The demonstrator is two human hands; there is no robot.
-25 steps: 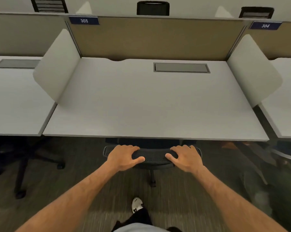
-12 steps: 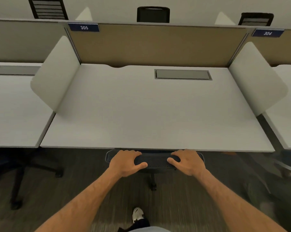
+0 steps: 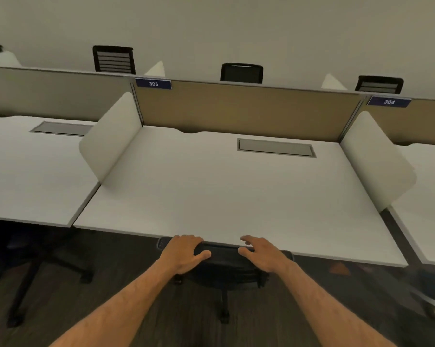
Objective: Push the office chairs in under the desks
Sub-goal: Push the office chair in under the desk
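A black mesh office chair (image 3: pixel 224 257) stands tucked under the white desk (image 3: pixel 236 196), the top of its backrest right at the desk's front edge. My left hand (image 3: pixel 183 254) wraps the left part of the backrest top, thumb on the near side. My right hand (image 3: pixel 261 254) hovers over the right part of the backrest, fingers spread and lifted by the desk edge. The chair's seat is hidden under the desk; its post and one caster (image 3: pixel 224 319) show below.
White side dividers (image 3: pixel 111 149) (image 3: pixel 376 166) flank the desk, with a tan partition (image 3: pixel 236 108) behind. A neighbouring chair's base (image 3: pixel 23 296) sits under the left desk, another chair (image 3: pixel 434 286) at the right. Three chair backs rise beyond the partition. Dark carpet lies around my feet.
The chair has rolled forward until its backrest reached the desk edge. My right hand has loosened and its fingers have lifted. My view has tilted up.
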